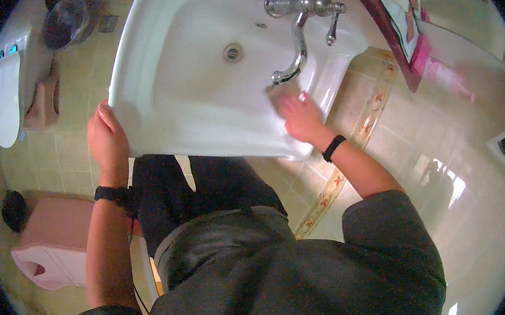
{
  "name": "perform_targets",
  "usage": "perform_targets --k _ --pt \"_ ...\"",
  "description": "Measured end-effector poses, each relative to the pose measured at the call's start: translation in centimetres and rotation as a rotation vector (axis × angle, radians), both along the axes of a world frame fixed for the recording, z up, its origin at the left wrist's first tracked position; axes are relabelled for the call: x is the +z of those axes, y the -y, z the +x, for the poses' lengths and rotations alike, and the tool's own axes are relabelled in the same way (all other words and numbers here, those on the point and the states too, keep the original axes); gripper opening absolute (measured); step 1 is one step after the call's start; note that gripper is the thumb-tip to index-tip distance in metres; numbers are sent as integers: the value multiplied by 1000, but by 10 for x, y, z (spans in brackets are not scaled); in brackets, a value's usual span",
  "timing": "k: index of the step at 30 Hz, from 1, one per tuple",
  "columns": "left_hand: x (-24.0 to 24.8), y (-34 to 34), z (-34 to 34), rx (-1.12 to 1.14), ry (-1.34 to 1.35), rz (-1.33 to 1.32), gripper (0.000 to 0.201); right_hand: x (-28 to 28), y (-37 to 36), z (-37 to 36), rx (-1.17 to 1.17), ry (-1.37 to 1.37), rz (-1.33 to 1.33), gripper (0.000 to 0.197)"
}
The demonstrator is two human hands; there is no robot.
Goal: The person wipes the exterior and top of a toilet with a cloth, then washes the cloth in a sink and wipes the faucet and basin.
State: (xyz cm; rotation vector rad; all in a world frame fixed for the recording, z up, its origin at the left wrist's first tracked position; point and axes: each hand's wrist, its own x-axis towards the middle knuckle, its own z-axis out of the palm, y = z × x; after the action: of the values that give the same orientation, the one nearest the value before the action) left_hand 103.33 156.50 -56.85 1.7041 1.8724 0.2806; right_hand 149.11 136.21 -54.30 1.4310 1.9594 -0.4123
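Note:
A white washbasin (158, 127) fills the upper middle, with a round metal drain (232, 52) in its bowl. At the basin's left edge my left hand (108, 138) is closed on the rim, some of its fingers hidden from sight. My right hand (302, 117) presses down on the basin's right side, just below the spout of a chrome faucet (299, 37). Motion smears its fingers. Under the fingertips shows a blurred brownish flat thing (276, 96), perhaps a cloth or sponge; its kind is unclear.
Left of the basin stand a toilet (7, 99) and a dark bin (66, 22). A pink plastic stool (54, 249) is at the lower left. Tiled wall with a patterned border (367, 119) runs along the right, beneath a dark reddish shelf edge (382, 20).

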Motion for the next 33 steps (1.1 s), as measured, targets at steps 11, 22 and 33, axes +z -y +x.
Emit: perform_targets --k 11,22,33 --pt "3 -2 5 -52 -26 15 47 -50 8 -26 -158 7 -69 67" --pt "12 -8 12 -48 -49 -56 47 -101 -150 -242 -1070 -1459 -126 67" --pt "-10 3 -3 -31 -40 40 56 -106 -310 -228 -2349 -1769 756 73"
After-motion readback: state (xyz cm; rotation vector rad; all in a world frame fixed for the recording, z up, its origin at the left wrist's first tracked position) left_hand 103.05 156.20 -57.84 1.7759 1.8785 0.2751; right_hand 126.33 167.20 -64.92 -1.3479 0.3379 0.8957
